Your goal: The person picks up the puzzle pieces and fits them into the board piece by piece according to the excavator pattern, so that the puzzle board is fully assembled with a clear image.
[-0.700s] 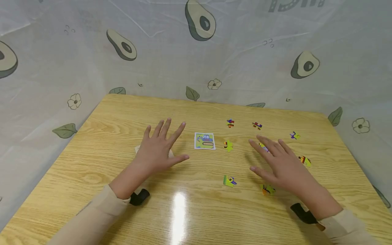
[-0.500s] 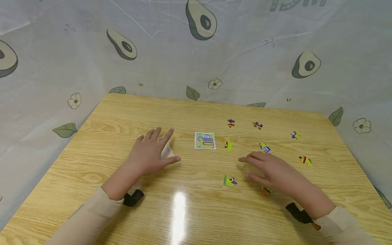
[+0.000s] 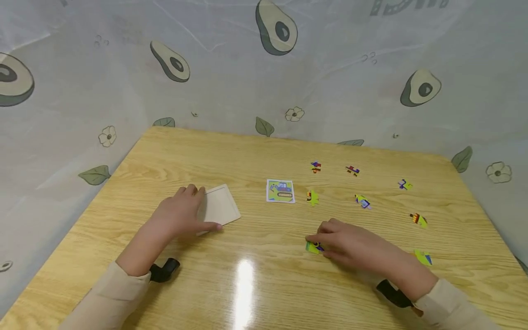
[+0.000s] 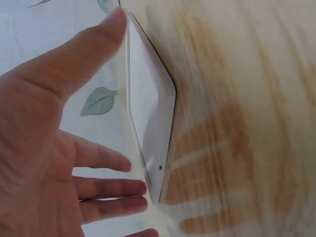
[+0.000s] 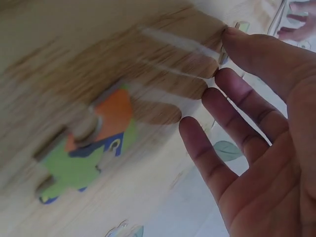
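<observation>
A pale square tray (image 3: 222,206) lies at an angle on the table. My left hand (image 3: 175,214) is at its left side, thumb by the near edge; in the left wrist view the hand (image 4: 54,133) has its fingers extended beside the tray (image 4: 150,106). My right hand (image 3: 354,243) is low over a green puzzle piece (image 3: 312,248), with thumb and fingertips around it. In the right wrist view, the right hand's (image 5: 261,118) fingers are slightly bent, their tips near the tabletop, and that piece (image 5: 242,26) shows partly past the thumb tip.
A picture card (image 3: 280,191) with a blue digger lies between the hands. Several loose puzzle pieces lie right of it, among them a green one (image 3: 313,198) close by and another (image 3: 423,257) near the right forearm. A printed cloth (image 3: 222,68) hangs behind the table.
My left hand has moved left and down, uncovering most of the tray. My right hand has moved left and down to the green piece, and the pieces it covered now show.
</observation>
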### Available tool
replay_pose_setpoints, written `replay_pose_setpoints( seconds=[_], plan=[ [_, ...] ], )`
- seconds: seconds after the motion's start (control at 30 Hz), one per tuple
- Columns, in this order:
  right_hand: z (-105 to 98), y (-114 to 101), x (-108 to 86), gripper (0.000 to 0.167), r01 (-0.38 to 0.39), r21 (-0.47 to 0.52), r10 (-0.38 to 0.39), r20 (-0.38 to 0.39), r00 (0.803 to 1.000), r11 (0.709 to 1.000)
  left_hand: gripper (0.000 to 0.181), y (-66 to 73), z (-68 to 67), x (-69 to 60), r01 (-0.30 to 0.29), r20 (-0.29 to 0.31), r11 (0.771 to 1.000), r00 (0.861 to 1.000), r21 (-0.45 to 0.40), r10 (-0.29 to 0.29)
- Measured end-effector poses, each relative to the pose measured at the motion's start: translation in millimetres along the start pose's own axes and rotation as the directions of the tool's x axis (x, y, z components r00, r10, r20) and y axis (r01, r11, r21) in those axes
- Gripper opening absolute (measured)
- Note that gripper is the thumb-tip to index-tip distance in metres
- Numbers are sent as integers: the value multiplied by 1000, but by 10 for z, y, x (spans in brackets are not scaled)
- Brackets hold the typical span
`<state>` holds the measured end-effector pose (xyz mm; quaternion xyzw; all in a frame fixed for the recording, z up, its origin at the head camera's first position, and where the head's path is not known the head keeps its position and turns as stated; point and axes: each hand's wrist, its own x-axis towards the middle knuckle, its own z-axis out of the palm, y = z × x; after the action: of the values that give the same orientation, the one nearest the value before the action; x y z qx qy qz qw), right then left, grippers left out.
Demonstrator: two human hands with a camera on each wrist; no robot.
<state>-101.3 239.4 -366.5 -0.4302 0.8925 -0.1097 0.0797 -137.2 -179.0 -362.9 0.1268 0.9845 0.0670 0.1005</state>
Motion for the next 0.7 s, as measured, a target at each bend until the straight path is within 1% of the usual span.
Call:
replay_pose_setpoints(
  seconds=[0.17,0.3,0.37,0.43,0.53,0.6,0.7],
  plan=[
    [5,32,-42,37,-41,27,41,12,999,999,113,-6,42,-20,-17,25,1000,1000,-3,17],
    [17,46,-80,33,-71,38,71,13,997,997,107,25,75,-3,-62,34,998,998,-1,62],
    [22,49,-99,30,-93,43,93,7,996,995,105,72,84,6,-82,41,997,996,11,82],
    [26,50,-114,27,-112,47,113,0,994,993,105,142,94,1,-97,45,995,994,36,96],
    [23,50,-125,24,-147,56,147,4,989,988,106,296,94,-34,-130,62,988,990,81,125],
    [21,47,-120,23,-155,61,156,2,988,986,107,404,117,-63,-165,64,981,985,103,159],
    [16,45,-127,23,-152,66,153,-4,988,986,108,574,163,-85,-228,68,969,973,101,221]
  ],
)
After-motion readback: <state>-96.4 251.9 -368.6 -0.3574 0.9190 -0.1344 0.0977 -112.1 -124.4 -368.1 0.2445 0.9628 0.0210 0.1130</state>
